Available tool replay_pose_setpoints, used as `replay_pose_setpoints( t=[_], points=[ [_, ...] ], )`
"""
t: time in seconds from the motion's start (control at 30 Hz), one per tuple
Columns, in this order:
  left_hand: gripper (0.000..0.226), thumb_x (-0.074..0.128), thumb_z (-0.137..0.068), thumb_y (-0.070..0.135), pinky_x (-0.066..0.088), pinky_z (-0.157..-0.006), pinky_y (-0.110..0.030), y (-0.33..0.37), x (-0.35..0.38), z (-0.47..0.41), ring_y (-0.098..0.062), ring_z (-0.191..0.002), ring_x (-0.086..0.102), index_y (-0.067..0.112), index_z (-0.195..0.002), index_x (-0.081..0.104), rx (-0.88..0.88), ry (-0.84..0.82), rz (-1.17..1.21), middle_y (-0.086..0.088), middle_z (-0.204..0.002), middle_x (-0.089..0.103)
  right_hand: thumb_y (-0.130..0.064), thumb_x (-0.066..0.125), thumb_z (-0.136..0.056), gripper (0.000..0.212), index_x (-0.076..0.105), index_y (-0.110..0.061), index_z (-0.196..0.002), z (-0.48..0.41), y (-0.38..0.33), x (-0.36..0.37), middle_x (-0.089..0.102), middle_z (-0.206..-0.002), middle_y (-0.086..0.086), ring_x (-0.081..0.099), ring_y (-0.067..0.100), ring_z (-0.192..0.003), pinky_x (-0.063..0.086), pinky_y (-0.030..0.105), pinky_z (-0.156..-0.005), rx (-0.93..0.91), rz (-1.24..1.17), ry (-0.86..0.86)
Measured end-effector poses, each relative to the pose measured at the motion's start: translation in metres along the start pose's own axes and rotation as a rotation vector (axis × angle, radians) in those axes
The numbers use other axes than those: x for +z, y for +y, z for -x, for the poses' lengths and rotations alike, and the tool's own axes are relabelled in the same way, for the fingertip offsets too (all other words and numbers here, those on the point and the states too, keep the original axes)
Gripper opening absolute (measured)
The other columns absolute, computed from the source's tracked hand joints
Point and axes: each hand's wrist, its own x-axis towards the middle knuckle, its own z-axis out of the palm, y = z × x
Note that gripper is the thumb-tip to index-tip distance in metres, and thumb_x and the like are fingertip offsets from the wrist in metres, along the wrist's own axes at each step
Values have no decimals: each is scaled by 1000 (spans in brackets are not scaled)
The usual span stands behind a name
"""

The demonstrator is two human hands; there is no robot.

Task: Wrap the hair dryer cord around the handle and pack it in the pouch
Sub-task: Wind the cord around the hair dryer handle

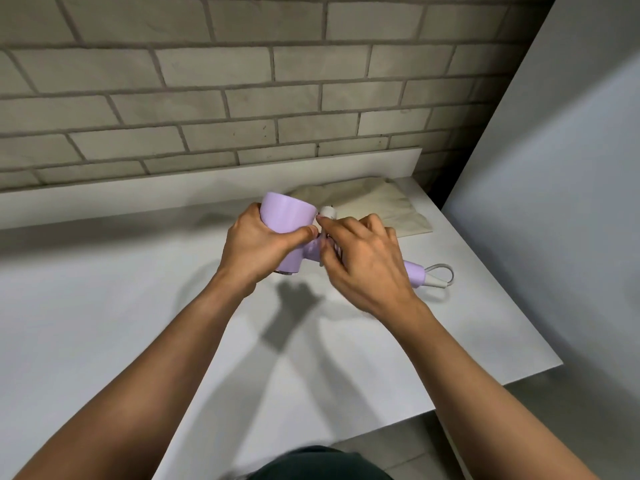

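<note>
A lilac hair dryer [287, 213] is held above the white table, its wide nozzle pointing up and away. My left hand [256, 247] grips the dryer's barrel from the left. My right hand [363, 265] covers the handle, its fingers pinching the white plug [327, 213] and cord close to the barrel. The handle's lower end [414, 271] sticks out to the right of my hand, with a grey cord loop [443, 271] curling from its white strain relief. A cream fabric pouch [377, 202] lies flat on the table behind the dryer. How the cord lies under my hand is hidden.
The white table [104, 323] runs along a brick wall [207, 98] with a low white back ledge [207, 188]. The table's right edge ends near a white panel [554, 202]. Floor tiles show at the lower right.
</note>
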Motion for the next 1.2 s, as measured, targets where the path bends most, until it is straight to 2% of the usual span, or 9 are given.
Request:
replay_pose_setpoints(
  t=[0.1,0.2,0.3,0.57,0.67,0.73,0.9,1.07,1.2],
  points=[
    [66,85,-52,61,62,-72,-41,-1,-4,-4,-16,-89,71,25,-104,65,-34,-18,-4,8,-98,72,-41,62,-80,88,30,-22,-160,14,6,-1,53,-142,-5,45,26,-118,41,44,-93,-93,117,-240],
    [67,87,-52,61,61,-74,-41,-3,-3,-6,-16,-88,72,23,-104,66,-77,-62,-19,6,-98,74,-25,77,-71,109,19,-21,-163,22,14,16,49,-141,3,52,30,-111,48,43,-82,-129,295,-280],
    [65,87,-53,58,60,-75,-40,-4,1,-4,-16,-87,73,22,-102,67,-107,-101,-10,5,-97,75,-16,82,-67,100,36,-15,-156,25,19,33,52,-138,11,61,32,-92,50,41,-66,-99,371,-134],
    [76,84,-45,62,63,-82,-47,-3,-3,-5,-21,-85,77,18,-104,72,-189,-245,-24,-2,-95,79,-12,72,-73,74,53,-9,-145,27,21,42,63,-130,6,64,28,-76,48,36,-56,-160,376,-12],
    [75,86,-56,66,61,-73,-37,3,-12,-9,-18,-84,76,18,-111,68,-165,-294,-75,0,-98,77,-14,71,-75,68,55,-14,-141,29,18,42,66,-128,3,64,27,-75,44,34,-53,-153,355,-12],
    [71,80,-72,67,61,-81,-38,11,-20,-11,-20,-91,74,17,-119,60,-183,-295,-63,-2,-108,72,-20,74,-76,60,56,-16,-133,30,15,41,66,-122,0,67,27,-77,44,33,-51,-115,292,-42],
    [54,58,-92,67,64,-83,-49,28,-31,-11,-23,-98,71,20,-117,59,-137,-290,146,-5,-114,68,-41,64,-92,51,45,-32,-138,24,7,21,61,-126,-12,63,24,-96,51,38,-72,247,-155,-235],
    [11,55,-105,30,59,-80,-42,24,-28,-7,-25,-88,73,23,-112,58,-9,-239,395,-7,-108,77,-25,76,-89,31,58,-24,-114,16,-4,10,70,-81,-1,63,19,-62,57,38,-53,669,-1013,-160],
    [38,64,-92,-4,55,-85,-34,-26,-25,-4,-19,-98,68,29,-110,65,58,-349,202,1,-120,71,-12,69,-92,23,57,-8,-110,16,-11,21,69,-88,17,63,28,-66,51,37,-59,861,-1387,-199]
  ],
)
